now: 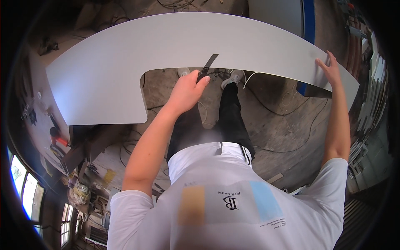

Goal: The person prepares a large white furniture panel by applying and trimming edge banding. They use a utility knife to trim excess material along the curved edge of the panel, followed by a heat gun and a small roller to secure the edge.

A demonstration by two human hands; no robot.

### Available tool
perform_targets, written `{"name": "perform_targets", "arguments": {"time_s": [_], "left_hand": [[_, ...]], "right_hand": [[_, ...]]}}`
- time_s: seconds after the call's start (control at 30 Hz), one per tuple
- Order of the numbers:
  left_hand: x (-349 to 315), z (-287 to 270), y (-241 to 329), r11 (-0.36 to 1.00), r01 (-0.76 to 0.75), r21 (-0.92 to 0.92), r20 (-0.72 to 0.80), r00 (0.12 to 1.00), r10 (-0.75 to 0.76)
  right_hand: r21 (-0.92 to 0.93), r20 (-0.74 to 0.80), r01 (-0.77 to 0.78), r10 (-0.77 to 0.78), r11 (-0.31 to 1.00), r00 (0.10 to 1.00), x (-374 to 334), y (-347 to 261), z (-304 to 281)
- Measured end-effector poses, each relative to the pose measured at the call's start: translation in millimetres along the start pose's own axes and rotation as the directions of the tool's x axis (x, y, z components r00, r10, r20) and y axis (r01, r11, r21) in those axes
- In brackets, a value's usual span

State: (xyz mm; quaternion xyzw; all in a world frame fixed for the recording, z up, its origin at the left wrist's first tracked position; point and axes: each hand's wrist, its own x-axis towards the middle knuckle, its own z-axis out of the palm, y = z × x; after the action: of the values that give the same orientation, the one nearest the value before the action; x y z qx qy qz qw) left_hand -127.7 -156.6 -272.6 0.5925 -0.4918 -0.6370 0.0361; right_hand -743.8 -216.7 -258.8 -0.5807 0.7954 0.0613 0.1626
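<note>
A large curved white panel (187, 39) spans the view in front of me, with a wide cut-out on its near side. My left hand (188, 91) is closed around a utility knife (211, 61) with a dark handle. Its flat, dark grey blade points away from me and lies over the panel beside the cut-out's edge. Toward the panel's right end, my right hand (331, 74) rests on the white surface with thumb and fingers apart. Its palm side is hidden.
A blue-edged grey board (308, 21) stands beyond the panel. Dark cables (287, 148) run across the concrete floor (287, 125) around my legs. At the left, an orange-and-black tool (58, 136) lies on a work surface. Long light strips (373, 87) are stacked at the right.
</note>
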Motion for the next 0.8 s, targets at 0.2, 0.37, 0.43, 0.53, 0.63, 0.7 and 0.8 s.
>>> {"name": "perform_targets", "arguments": {"time_s": [0.2, 0.37, 0.43, 0.53, 0.63, 0.7, 0.8], "left_hand": [[-8.5, -11.5, 0.2, 0.986, 0.034, -0.166, 0.031, 0.999, -0.03], [-6.4, -12.7, 3.5, 0.987, 0.102, -0.128, 0.046, 0.994, -0.096], [-3.9, -4.8, 3.5, 0.999, 0.016, -0.05, 0.041, 0.999, -0.014], [-0.1, -0.3, 10.7, 1.0, 0.0, 0.025, 0.072, 0.997, -0.002], [2.3, 8.2, 17.8, 0.999, -0.045, 0.02, 0.077, 0.996, 0.044], [4.1, 12.2, 21.4, 0.997, -0.057, 0.049, 0.078, 0.996, 0.053], [5.7, 15.3, 29.6, 0.997, -0.046, 0.059, 0.088, 0.995, 0.041]], "right_hand": [[0.017, 0.009, 0.001, -0.001, 1.0, 1.0, -1.8, 0.8, -0.1], [0.014, 0.02, 0.001, -0.001, 1.0, 1.0, 2.2, 0.8, -4.1], [0.031, 0.037, -0.022, 0.021, 0.999, 0.999, -2.3, -1.9, -3.9], [0.038, 0.042, -0.042, 0.04, 0.998, 0.998, -3.5, -7.5, -4.7], [0.032, 0.033, -0.04, 0.039, 0.999, 0.999, -4.2, -7.2, -5.7], [0.035, 0.03, -0.043, 0.042, 0.998, 0.999, -3.5, -6.1, -6.0], [0.043, 0.03, -0.032, 0.03, 0.999, 0.999, -5.0, -6.6, -4.2]]}}
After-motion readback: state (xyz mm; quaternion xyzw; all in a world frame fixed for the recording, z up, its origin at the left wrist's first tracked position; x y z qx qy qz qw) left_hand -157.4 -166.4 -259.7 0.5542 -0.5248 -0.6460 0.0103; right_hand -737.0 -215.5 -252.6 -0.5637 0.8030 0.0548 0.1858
